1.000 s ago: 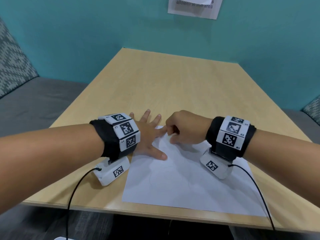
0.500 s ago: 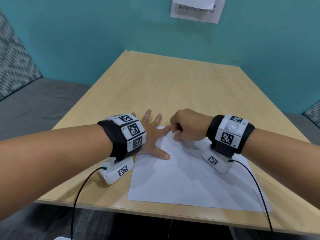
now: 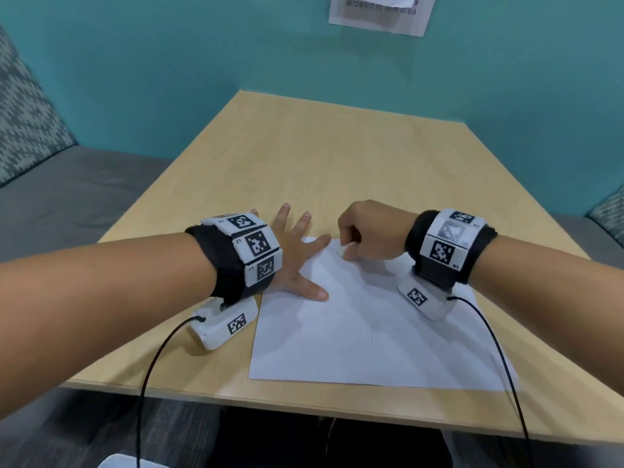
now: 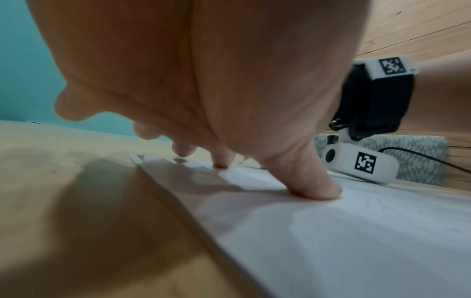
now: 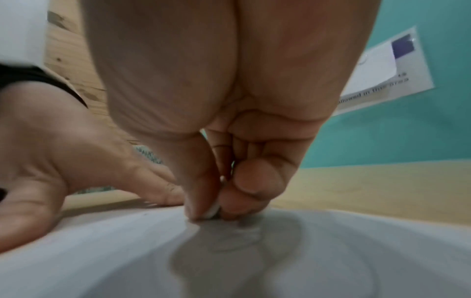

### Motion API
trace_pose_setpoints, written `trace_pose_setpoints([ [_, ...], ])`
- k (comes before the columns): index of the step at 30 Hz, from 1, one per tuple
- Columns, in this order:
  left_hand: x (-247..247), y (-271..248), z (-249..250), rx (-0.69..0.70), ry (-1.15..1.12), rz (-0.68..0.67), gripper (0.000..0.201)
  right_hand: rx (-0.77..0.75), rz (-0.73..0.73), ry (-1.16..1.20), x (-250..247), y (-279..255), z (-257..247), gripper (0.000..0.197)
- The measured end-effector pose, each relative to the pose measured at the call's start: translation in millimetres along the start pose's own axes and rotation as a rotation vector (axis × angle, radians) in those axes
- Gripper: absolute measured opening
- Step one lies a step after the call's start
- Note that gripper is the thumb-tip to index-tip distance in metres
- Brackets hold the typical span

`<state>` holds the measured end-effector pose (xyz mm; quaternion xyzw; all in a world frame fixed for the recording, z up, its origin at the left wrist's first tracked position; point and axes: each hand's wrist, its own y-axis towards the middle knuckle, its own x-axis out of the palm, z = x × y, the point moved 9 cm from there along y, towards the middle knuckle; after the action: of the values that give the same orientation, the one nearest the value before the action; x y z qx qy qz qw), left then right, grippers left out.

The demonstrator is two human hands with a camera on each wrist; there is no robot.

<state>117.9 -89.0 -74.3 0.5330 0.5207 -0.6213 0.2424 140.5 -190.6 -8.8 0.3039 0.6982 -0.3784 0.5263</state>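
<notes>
A white sheet of paper (image 3: 371, 332) with faint pencil lines lies on the wooden table (image 3: 337, 157) near its front edge. My left hand (image 3: 299, 258) lies flat on the sheet's top-left corner with its fingers spread, and the thumb (image 4: 313, 187) presses the paper (image 4: 331, 231). My right hand (image 3: 366, 231) is curled near the sheet's top edge. Its thumb and fingers pinch a small white eraser (image 5: 213, 211) whose tip touches the paper (image 5: 254, 262). The eraser (image 3: 345, 248) sits close to the left index fingertip.
Teal walls close off the table at the back and right, with a printed notice (image 3: 378, 11) on the back wall. Grey bench seats with patterned cushions (image 3: 27, 123) flank the table. Black cables (image 3: 152, 383) hang from both wrist cameras over the front edge.
The right hand with the eraser has shifted slightly on the top of the sheet. The left hand has stayed flat on the corner. The head view has moved a little.
</notes>
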Motion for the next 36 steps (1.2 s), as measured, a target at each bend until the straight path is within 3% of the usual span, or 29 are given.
trace_pose_setpoints([
  [4, -1, -1, 1, 0.023, -0.007, 0.003, 0.108, -0.09, -0.071, 0.012, 17, -8, -21, 0.009],
  [8, -1, -2, 1, 0.009, -0.007, -0.011, 0.11, 0.02, -0.001, 0.002, -2, 0, 5, 0.011],
  [12, 0, -2, -1, 0.017, -0.003, -0.031, 0.11, -0.071, -0.053, -0.01, 12, -6, -16, 0.012],
  [17, 1, -3, -1, 0.001, 0.011, -0.046, 0.11, 0.01, 0.004, -0.005, -1, 1, 1, 0.013],
  [21, 0, -3, 0, 0.024, 0.013, -0.039, 0.109, -0.071, -0.044, -0.018, 10, -6, -19, 0.014],
  [24, 1, -4, -1, 0.013, 0.017, -0.05, 0.11, -0.01, 0.004, -0.01, -1, 0, -5, 0.011],
  [27, -1, -6, -1, 0.025, -0.002, -0.058, 0.11, -0.051, -0.013, -0.017, 4, 1, -14, 0.007],
  [36, -5, -30, -2, 0.03, 0.033, -0.073, 0.108, 0.034, -0.059, 0.033, 6, -1, -4, 0.021],
])
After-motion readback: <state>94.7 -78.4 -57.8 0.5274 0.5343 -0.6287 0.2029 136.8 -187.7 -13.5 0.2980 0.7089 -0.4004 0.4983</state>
